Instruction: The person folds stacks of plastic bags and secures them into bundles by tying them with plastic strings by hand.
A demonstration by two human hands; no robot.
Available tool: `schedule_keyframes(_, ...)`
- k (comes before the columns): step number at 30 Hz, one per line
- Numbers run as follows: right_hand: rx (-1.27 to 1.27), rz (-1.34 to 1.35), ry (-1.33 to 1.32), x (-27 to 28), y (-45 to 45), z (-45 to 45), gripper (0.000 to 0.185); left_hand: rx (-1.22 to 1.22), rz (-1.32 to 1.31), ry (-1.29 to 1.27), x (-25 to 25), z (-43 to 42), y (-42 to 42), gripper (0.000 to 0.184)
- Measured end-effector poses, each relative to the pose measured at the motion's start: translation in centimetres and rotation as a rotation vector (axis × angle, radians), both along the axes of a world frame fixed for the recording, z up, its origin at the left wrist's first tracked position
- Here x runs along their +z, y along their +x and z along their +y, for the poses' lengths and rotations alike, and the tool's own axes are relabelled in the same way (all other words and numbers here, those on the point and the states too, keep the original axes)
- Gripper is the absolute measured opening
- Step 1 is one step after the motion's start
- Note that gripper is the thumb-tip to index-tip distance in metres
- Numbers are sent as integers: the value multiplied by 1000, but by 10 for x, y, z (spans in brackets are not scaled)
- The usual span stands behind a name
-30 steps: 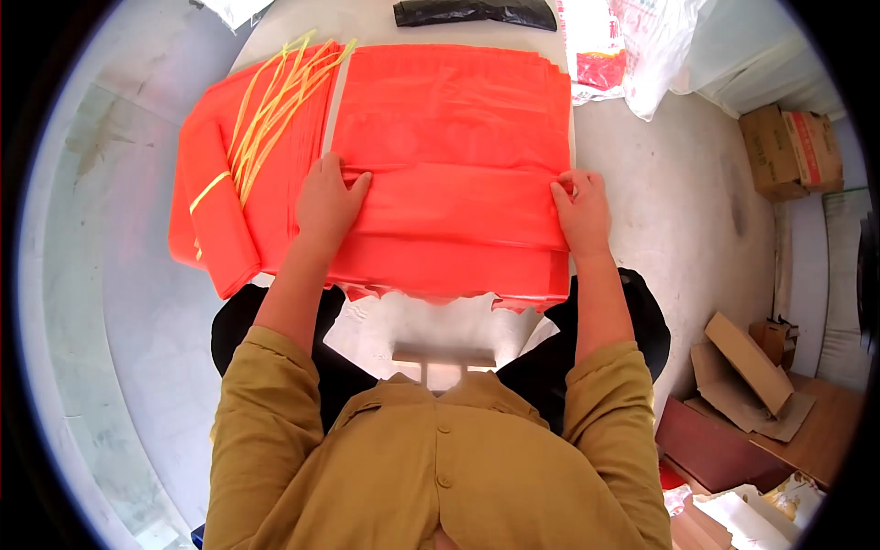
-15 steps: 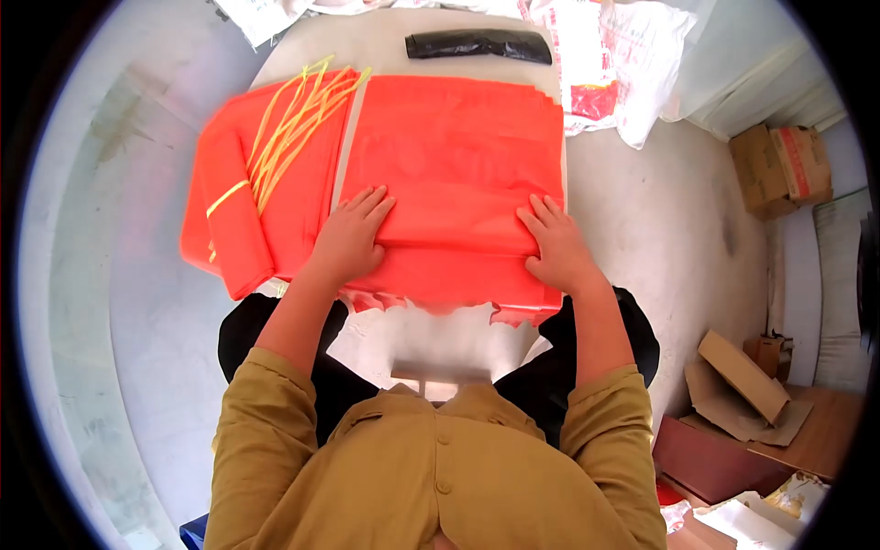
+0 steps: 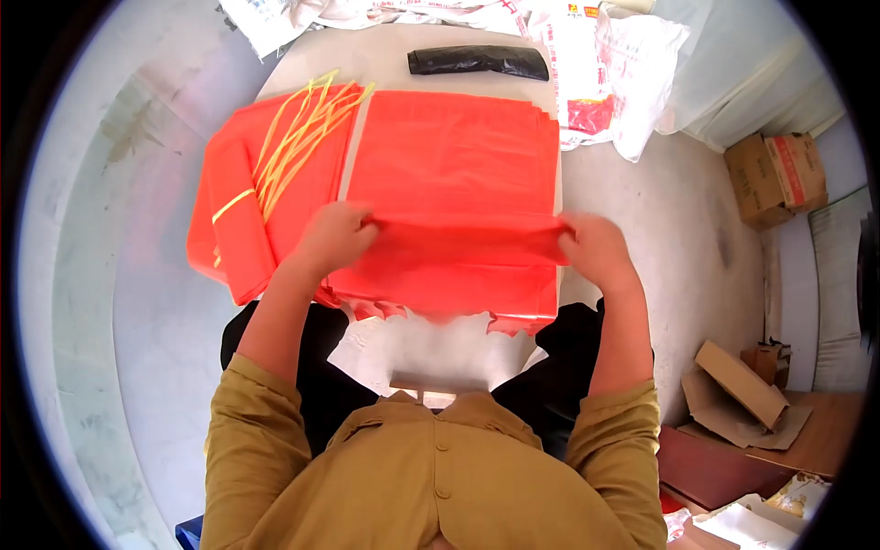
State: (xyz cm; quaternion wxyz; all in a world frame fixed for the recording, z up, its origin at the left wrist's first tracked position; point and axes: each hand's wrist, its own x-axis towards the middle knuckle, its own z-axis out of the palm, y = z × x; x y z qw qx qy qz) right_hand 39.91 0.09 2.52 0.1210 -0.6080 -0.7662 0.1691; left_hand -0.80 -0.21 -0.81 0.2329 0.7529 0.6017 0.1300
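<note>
A flat stack of red plastic bags [image 3: 449, 151] lies on the table before me, its near edge ragged. My left hand [image 3: 337, 236] is closed on the left end of the top red plastic bag [image 3: 458, 243]. On that bag's right end, the fingers of my right hand [image 3: 598, 249] are closed too. Between my hands the bag forms a raised, blurred fold across the stack. To the left sits another red pile [image 3: 307, 156] with a rolled red bundle [image 3: 240, 229] on it, bound by a yellow tie. Loose yellow strips [image 3: 298, 137] lie on this pile.
A black plastic roll [image 3: 478, 61] lies at the table's [image 3: 367, 46] far side. White printed sacks [image 3: 632, 82] are at the back right. Cardboard boxes [image 3: 777, 181] stand along the right wall, and flattened cardboard [image 3: 733, 399] lies lower right.
My hands were lying flat on the stack with fingers spread. Both have now closed on the top bag and lifted part of it into a fold. The view has shifted slightly.
</note>
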Motion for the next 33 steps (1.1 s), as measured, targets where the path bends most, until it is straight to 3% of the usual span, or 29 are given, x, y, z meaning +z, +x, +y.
schedule_keyframes(2, 26, -77, 246, -7, -4, 19, 26, 78, 33, 116, -4, 13, 6, 46)
schedule_keyframes(4, 96, -33, 574, -32, -11, 33, 31, -40, 59, 380, -11, 20, 17, 55)
schedule_keyframes(5, 47, -6, 325, -46, -18, 30, 48, -100, 72, 510, -16, 23, 25, 60)
schedule_keyframes(8, 356, -6, 181, -79, -49, 11, 62, -381, 178, 343, -43, 12, 59, 70)
schedule_keyframes(15, 348, -99, 199, -102, -41, 7, 66, -293, 217, 394, -86, 4, 71, 63)
schedule_keyframes(20, 317, -81, 224, -115, -30, 18, 62, -259, 268, 464, -78, 6, 74, 52)
schedule_keyframes(23, 231, 126, 102, -107, -16, 27, 48, -214, 161, 300, -60, 13, 72, 43)
schedule_keyframes(26, 97, -70, -75, -36, -24, 30, 38, -152, 100, 122, -24, 15, 74, 36)
schedule_keyframes(30, 111, -415, 199, -1, -32, 23, 32, -107, -62, -79, 7, 2, 71, 33)
schedule_keyframes(32, 60, -355, 376, 15, -42, 12, 31, -39, -200, -322, 18, -9, 67, 33)
schedule_keyframes(33, 48, -272, 456, 18, -44, 7, 30, 28, -449, -492, 10, -18, 63, 34)
